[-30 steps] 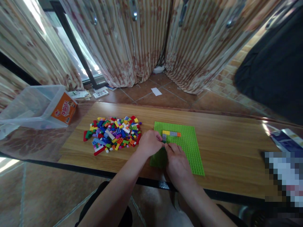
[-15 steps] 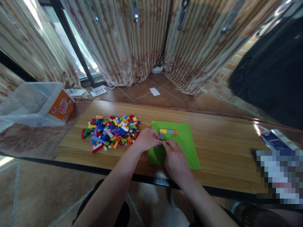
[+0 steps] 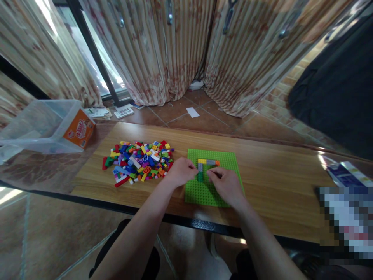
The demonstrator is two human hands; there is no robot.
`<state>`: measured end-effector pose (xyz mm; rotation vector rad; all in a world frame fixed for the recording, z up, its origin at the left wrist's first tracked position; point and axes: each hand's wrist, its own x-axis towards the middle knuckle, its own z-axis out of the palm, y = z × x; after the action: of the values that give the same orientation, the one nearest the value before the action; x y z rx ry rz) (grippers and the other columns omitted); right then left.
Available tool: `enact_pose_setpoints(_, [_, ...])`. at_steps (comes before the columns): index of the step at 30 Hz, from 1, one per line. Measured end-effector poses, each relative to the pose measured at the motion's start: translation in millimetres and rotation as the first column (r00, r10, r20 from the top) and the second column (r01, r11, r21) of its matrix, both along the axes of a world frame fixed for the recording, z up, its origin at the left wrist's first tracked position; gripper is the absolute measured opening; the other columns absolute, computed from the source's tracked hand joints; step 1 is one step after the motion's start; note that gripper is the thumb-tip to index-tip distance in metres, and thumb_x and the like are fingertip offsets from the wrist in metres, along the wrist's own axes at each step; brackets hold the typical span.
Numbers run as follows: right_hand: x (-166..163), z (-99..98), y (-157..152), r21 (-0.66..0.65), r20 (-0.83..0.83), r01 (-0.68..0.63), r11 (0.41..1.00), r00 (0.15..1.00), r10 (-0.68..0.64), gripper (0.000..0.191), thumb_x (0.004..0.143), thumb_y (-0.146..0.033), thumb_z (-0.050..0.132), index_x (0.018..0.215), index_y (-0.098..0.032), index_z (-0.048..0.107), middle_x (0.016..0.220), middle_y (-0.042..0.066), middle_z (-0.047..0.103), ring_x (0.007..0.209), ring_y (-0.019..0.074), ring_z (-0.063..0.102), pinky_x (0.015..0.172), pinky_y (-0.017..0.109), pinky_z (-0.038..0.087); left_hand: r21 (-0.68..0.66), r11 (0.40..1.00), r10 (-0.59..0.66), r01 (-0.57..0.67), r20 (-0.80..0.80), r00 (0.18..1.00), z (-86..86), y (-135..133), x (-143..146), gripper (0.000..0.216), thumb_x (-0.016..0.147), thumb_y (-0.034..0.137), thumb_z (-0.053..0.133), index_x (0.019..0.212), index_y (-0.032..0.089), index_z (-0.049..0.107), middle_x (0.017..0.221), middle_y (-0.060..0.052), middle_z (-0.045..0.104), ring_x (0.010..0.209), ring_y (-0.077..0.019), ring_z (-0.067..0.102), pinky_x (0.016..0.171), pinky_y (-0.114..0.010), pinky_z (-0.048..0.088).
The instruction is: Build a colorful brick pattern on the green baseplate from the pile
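A green studded baseplate (image 3: pixel 225 160) lies on the wooden table (image 3: pixel 276 182). On it stands an L of bricks: a yellow, grey and orange row (image 3: pixel 208 161) with a grey and dark green column (image 3: pixel 200 173) running down from its left end. My left hand (image 3: pixel 181 172) rests at the plate's left edge, fingers curled, fingertips against the column. My right hand (image 3: pixel 225 186) lies on the plate just right of the column, fingers curled with the tips pinched together. I cannot make out anything inside either hand.
A heap of loose coloured bricks (image 3: pixel 136 163) lies left of the plate. A clear plastic tub with an orange label (image 3: pixel 46 126) stands at the far left. A blue and white package (image 3: pixel 348 177) sits at the right edge. Curtains and tiled floor lie beyond.
My right hand has shifted right, off the brick column, which now shows its dark green lower brick. The left hand has stayed at the plate's left edge.
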<state>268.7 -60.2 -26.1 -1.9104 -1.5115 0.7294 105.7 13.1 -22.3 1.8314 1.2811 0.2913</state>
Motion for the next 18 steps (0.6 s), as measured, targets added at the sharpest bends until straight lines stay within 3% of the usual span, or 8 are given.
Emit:
enact_pose_setpoints(11, [-7.1, 1.5, 15.9, -0.112, 0.052, -0.047, 0.993, 0.997, 0.053, 0.027, 0.082, -0.026, 0.054, 0.066, -0.019, 0.074, 0.059, 0.002, 0.069, 0.054, 0.0143, 0.055, 0.057, 0.028, 0.034, -0.029, 1.000, -0.003, 0.002, -0.020, 1.000, -3.9, 1.2, 6.1, 0.020, 0.071, 0.015, 0.056, 0.061, 0.011, 0.073, 0.049, -0.001, 0.059, 0.047, -0.0107, 0.048, 0.046, -0.022, 0.032])
enact_pose_setpoints(18, [-5.7, -0.7, 19.2, -0.118, 0.043, -0.035, 0.992, 0.998, 0.041, 0.026, 0.079, -0.029, 0.056, 0.063, -0.019, 0.073, 0.058, 0.002, 0.068, 0.055, 0.0145, 0.056, 0.057, 0.028, 0.035, -0.045, 0.999, 0.006, -0.009, -0.054, 0.999, -2.6, 1.9, 8.8, 0.020, 0.070, 0.014, 0.056, 0.063, 0.011, 0.075, 0.049, -0.001, 0.059, 0.047, -0.0106, 0.048, 0.046, -0.022, 0.032])
